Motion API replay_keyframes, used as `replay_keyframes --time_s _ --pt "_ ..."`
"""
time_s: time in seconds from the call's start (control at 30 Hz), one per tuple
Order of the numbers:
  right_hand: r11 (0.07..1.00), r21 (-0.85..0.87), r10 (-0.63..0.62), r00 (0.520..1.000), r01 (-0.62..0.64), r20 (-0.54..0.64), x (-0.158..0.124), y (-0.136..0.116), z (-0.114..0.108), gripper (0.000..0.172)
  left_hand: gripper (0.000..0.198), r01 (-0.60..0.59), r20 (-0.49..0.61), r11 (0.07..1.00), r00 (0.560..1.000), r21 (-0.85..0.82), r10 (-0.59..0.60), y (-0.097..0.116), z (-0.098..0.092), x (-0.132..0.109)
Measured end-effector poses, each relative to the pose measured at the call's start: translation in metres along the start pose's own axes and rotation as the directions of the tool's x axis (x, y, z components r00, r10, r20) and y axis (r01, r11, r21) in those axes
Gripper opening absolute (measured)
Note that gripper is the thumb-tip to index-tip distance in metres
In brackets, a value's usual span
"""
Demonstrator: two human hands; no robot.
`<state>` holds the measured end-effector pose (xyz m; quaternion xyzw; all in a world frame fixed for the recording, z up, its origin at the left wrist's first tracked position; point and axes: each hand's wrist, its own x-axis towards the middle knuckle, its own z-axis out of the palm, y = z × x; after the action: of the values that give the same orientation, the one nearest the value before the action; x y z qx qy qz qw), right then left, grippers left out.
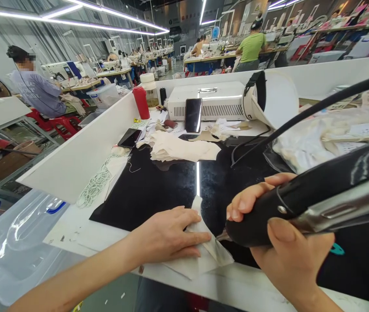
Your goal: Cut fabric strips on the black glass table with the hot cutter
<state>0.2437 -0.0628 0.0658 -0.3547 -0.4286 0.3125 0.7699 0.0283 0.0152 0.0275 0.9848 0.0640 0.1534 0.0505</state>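
My left hand [171, 236] lies with fingers stretched out on a cream fabric piece [215, 251] at the table's front edge, pressing it down. My right hand [296, 260] is wrapped round a thick black handheld tool [256, 225] with a metal lever along its side. Its narrow metal tip points left and sits at the fabric's right edge, just beyond my left fingertips. Whether the tip touches the cloth, I cannot tell. Farther back on the glossy black work surface [158, 190] rests a stack of cut cream fabric pieces [184, 147].
A black cable [301, 115] arcs across the right side. Behind the fabric stack stand a phone [193, 115], a white vented box [223, 104] and a red tumbler [141, 102]. Pale green cord [95, 186] lies left, a plastic bag [314, 138] right. People sit at sewing machines beyond.
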Motion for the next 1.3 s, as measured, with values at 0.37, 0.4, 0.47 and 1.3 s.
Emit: replay_keyframes --time_s 0.37,0.4,0.47,1.3 --pt "1.0 0.027 -0.013 0.995 0.016 -0.096 0.017 0.001 0.019 0.039 0.038 0.018 0.006 0.998 1.0 -0.055 -0.018 0.001 0.008 0.004" --pt "1.0 0.017 -0.008 0.995 0.01 -0.099 0.016 0.001 0.02 0.039 0.038 0.01 -0.003 0.998 1.0 -0.058 -0.01 0.001 0.009 0.004" --pt "1.0 -0.001 0.001 0.994 -0.001 -0.105 0.016 0.001 0.021 0.039 0.037 0.006 -0.018 0.998 1.0 -0.063 -0.007 0.001 0.011 0.005" --pt "0.999 0.001 -0.05 0.994 0.05 -0.099 0.033 0.014 0.031 0.035 0.038 0.017 -0.066 0.997 0.998 -0.075 -0.022 0.004 0.024 0.004"
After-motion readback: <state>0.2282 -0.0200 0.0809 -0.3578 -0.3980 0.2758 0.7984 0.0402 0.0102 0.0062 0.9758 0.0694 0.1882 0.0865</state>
